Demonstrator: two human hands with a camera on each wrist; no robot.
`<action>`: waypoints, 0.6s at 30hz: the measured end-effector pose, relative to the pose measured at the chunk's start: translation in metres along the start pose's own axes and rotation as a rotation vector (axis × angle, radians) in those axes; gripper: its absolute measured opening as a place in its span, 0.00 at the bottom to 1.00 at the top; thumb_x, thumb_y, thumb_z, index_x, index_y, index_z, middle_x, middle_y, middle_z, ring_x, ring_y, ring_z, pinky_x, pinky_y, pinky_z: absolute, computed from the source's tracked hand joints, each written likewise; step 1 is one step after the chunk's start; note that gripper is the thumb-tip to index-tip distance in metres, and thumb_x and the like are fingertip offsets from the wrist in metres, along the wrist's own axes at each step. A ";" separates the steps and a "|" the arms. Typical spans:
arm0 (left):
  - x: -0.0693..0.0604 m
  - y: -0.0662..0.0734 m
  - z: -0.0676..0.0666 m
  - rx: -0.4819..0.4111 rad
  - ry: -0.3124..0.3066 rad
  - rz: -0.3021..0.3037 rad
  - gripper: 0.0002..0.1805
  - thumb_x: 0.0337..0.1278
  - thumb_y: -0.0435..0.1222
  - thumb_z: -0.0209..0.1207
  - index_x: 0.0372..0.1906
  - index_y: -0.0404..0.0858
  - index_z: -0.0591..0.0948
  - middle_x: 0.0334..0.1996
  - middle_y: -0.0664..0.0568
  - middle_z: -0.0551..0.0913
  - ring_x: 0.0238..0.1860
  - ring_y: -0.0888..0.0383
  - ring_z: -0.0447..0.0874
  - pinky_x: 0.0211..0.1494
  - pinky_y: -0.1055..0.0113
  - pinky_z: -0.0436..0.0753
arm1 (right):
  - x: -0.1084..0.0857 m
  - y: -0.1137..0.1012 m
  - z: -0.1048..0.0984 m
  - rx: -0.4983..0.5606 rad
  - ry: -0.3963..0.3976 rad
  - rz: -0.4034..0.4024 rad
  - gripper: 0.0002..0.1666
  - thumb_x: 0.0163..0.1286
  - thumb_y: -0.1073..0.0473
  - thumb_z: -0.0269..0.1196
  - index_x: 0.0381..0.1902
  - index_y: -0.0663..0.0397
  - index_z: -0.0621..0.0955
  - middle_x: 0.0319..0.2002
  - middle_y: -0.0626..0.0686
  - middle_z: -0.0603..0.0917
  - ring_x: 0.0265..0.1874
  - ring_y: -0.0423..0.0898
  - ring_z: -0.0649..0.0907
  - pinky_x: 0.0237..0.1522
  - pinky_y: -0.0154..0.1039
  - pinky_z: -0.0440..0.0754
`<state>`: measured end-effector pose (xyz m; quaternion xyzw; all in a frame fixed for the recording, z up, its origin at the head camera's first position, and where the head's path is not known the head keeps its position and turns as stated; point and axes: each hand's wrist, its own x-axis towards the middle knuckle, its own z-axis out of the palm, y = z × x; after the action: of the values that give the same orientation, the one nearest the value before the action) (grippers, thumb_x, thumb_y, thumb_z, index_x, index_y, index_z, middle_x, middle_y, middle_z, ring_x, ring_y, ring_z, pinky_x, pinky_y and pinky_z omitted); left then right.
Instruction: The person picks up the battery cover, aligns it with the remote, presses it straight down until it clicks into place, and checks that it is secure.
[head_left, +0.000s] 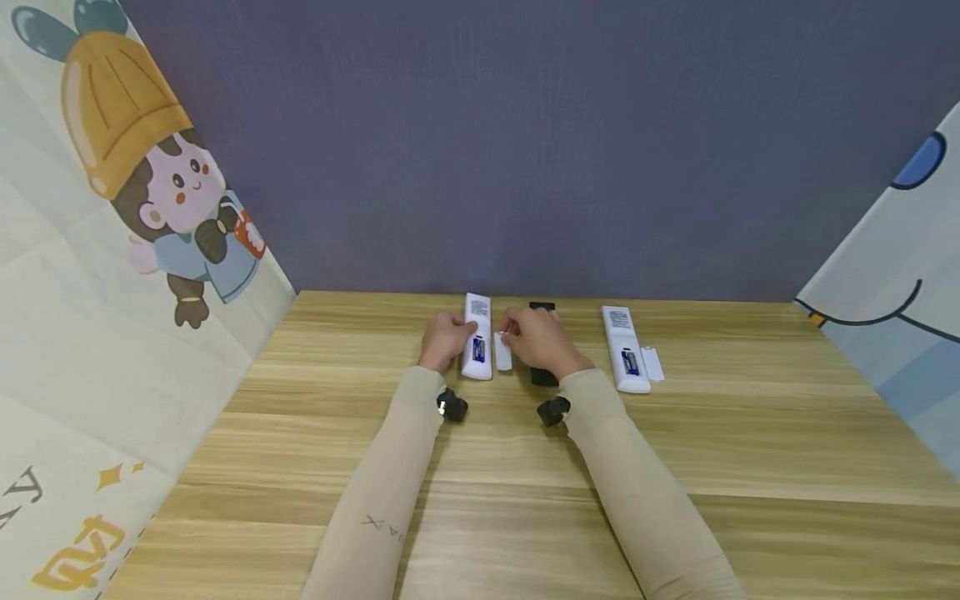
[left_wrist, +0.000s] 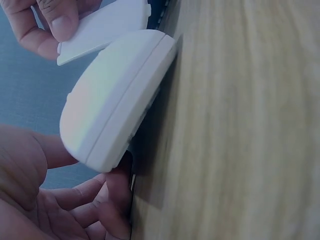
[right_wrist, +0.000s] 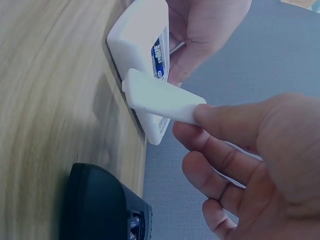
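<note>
The left hand [head_left: 444, 339] grips one white remote [head_left: 483, 328]; near it, the right hand [head_left: 546, 340] pinches a white cover [head_left: 503, 354], with a black remote [head_left: 543, 377] below this hand.

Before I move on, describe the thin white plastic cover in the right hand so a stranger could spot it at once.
At the wood-grain table, find the white remote control held by the left hand. Right of it, the right hand pinches the thin white plastic cover. Unlike the white cover lying beside the rightmost white remote, it is held.
</note>
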<state>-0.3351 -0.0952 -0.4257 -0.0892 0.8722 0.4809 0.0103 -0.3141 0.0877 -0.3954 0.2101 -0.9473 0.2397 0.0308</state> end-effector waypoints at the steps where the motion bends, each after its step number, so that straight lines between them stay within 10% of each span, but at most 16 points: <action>1: 0.000 0.000 0.000 -0.012 -0.004 -0.006 0.19 0.67 0.42 0.63 0.52 0.31 0.84 0.49 0.38 0.86 0.47 0.46 0.83 0.53 0.56 0.81 | 0.000 0.000 0.000 0.007 0.000 0.002 0.06 0.73 0.58 0.65 0.45 0.50 0.86 0.35 0.48 0.88 0.37 0.48 0.84 0.56 0.53 0.70; 18: 0.007 -0.001 -0.005 -0.290 -0.115 -0.040 0.19 0.68 0.36 0.62 0.57 0.28 0.81 0.52 0.36 0.86 0.45 0.52 0.83 0.53 0.62 0.82 | 0.001 -0.002 -0.006 0.207 0.057 0.001 0.08 0.75 0.59 0.63 0.47 0.54 0.84 0.38 0.53 0.87 0.37 0.49 0.83 0.43 0.46 0.82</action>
<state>-0.3413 -0.1010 -0.4242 -0.0796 0.7895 0.6059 0.0569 -0.3143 0.0880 -0.3893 0.2047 -0.9165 0.3419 0.0358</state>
